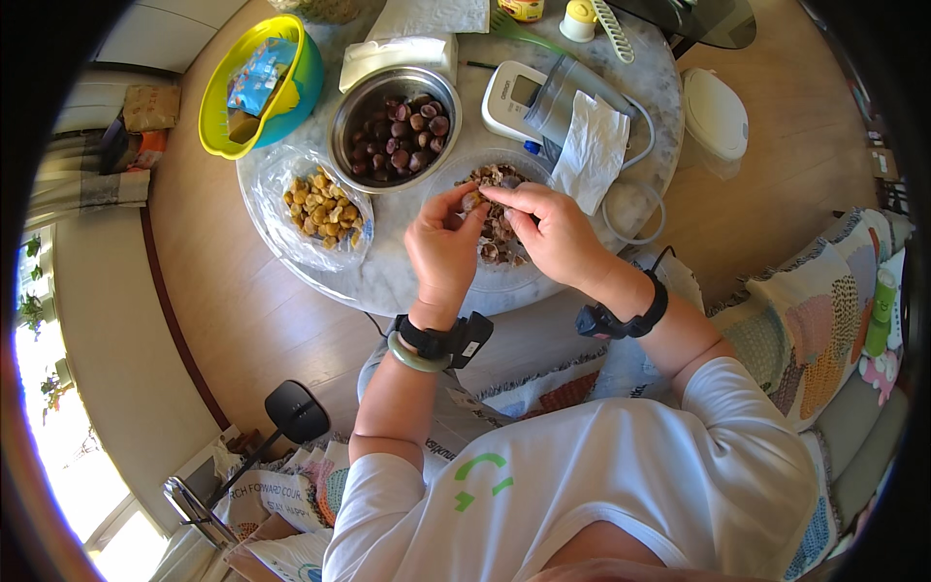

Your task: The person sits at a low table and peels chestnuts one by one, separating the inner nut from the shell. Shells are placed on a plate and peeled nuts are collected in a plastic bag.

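Note:
My left hand point(444, 244) pinches a partly peeled chestnut point(471, 200) between thumb and fingertips. From the other side my right hand point(549, 229) reaches it, with the index fingertip at the nut and the thumb a little below; whether those fingers grip any shell is hidden. Beneath both hands, a clear plastic tray point(534, 161) contains broken brown shells point(498, 224). Behind my left hand stands a steel bowl point(336, 138) of dark unpeeled chestnuts point(400, 138). To its left, peeled yellow chestnuts point(324, 211) lie in a clear plastic bag point(273, 196).
A yellow-and-blue basket point(309, 73) sits at the table's left edge. Behind the tray are an Omron blood pressure monitor point(509, 98), its grey cuff point(574, 94) and looping tube point(663, 211). A crumpled tissue point(593, 149) lies beside them. The marble-patterned round table point(393, 280) has a curved front edge.

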A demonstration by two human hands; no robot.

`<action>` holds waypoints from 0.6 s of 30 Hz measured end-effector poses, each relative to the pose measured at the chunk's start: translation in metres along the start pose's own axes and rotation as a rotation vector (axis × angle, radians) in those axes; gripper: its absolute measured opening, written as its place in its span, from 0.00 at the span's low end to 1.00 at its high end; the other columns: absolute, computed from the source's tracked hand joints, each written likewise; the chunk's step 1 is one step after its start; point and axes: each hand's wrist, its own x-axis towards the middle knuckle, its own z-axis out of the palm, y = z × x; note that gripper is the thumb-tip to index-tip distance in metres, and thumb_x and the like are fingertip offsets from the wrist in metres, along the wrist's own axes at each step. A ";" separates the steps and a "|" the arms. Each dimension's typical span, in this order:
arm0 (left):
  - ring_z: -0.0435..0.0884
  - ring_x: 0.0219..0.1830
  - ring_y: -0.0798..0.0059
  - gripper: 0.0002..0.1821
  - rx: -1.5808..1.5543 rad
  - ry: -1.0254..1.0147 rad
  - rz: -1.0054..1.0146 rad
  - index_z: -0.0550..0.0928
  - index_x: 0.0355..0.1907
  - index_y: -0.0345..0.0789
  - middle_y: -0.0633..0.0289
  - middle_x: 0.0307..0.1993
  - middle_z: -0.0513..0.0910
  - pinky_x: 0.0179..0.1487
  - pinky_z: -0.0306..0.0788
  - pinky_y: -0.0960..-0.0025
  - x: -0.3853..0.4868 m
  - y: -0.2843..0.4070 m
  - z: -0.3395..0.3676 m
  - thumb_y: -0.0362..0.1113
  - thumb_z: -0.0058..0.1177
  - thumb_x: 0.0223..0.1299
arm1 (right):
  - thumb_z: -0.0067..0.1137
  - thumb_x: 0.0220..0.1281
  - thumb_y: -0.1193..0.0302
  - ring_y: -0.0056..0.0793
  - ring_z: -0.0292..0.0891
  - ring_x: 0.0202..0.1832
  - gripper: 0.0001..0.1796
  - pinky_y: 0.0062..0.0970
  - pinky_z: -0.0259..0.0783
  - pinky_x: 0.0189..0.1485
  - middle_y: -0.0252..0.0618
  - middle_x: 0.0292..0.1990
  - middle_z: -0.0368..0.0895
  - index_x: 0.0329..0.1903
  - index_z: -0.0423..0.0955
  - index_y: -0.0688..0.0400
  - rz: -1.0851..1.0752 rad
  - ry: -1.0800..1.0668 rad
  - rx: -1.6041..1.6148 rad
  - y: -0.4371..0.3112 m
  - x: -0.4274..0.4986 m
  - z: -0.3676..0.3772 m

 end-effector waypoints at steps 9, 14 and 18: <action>0.67 0.19 0.86 0.15 0.159 0.152 0.224 0.85 0.41 0.35 0.65 0.19 0.77 0.24 0.63 0.79 -0.003 0.001 0.006 0.27 0.65 0.47 | 0.49 0.62 0.81 0.15 0.66 0.27 0.18 0.19 0.68 0.34 0.36 0.29 0.80 0.54 0.77 0.58 0.140 0.022 0.201 0.000 0.000 0.007; 0.66 0.19 0.87 0.15 0.087 0.128 0.122 0.85 0.42 0.35 0.67 0.20 0.76 0.24 0.63 0.79 -0.004 -0.002 0.008 0.26 0.64 0.48 | 0.48 0.60 0.81 0.17 0.65 0.23 0.18 0.21 0.67 0.30 0.45 0.27 0.79 0.52 0.78 0.60 0.108 0.078 0.210 0.004 0.000 0.009; 0.66 0.22 0.89 0.15 -0.069 0.056 0.019 0.85 0.43 0.34 0.72 0.23 0.77 0.26 0.64 0.81 -0.001 -0.008 0.008 0.24 0.63 0.50 | 0.48 0.61 0.81 0.16 0.67 0.27 0.18 0.19 0.68 0.33 0.41 0.32 0.81 0.52 0.78 0.60 0.122 0.065 0.225 0.007 0.002 0.007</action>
